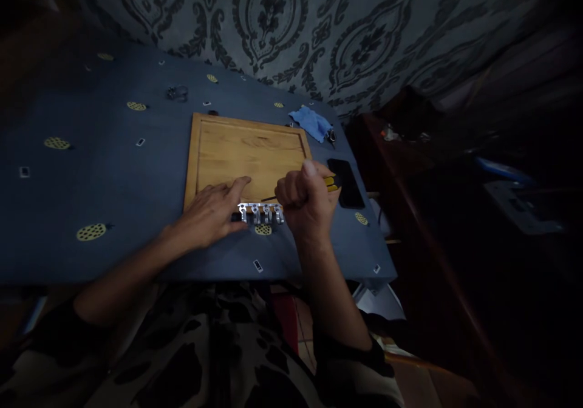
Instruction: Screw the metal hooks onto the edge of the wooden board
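Note:
A silver metal strip with several curved, hook-like pieces lies along the near edge of a framed wooden board. My left hand rests over the strip's left end and the board's near left corner. Its fingers are stretched apart, with the thumb in front of the strip. In a closed fist, my right hand grips a screwdriver by its yellow and black handle. The thin dark shaft points left, over the strip. The fist covers the strip's right end, and I cannot tell whether the tip touches anything.
A dark phone lies right of the board. Behind it are a blue cloth and a small dark object. A small clear or metal item sits at the back left of the blue tablecloth. A patterned wall stands behind.

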### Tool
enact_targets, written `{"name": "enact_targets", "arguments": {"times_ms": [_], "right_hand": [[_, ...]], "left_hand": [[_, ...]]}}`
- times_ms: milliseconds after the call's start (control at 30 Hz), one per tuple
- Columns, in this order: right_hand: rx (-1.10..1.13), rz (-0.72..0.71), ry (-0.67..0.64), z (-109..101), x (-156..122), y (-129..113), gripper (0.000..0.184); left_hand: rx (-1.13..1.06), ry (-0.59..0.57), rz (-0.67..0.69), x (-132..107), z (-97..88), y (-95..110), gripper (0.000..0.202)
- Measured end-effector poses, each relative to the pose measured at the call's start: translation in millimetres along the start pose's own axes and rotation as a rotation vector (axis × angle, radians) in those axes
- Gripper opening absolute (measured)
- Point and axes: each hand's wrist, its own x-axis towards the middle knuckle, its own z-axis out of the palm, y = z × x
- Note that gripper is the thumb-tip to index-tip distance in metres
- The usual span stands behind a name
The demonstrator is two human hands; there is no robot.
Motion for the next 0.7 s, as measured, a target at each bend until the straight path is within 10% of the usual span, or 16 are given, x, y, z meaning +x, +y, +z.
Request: {"name": "enact_targets", "arguments": {"times_ms": [700], "right_hand": [[0.037,0.031,0.072,17.0,-6.5,38.1,0.065]], "left_hand": [[0.041,0.030,-0.001,-0.1,0.2,2.3,0.078]]}}
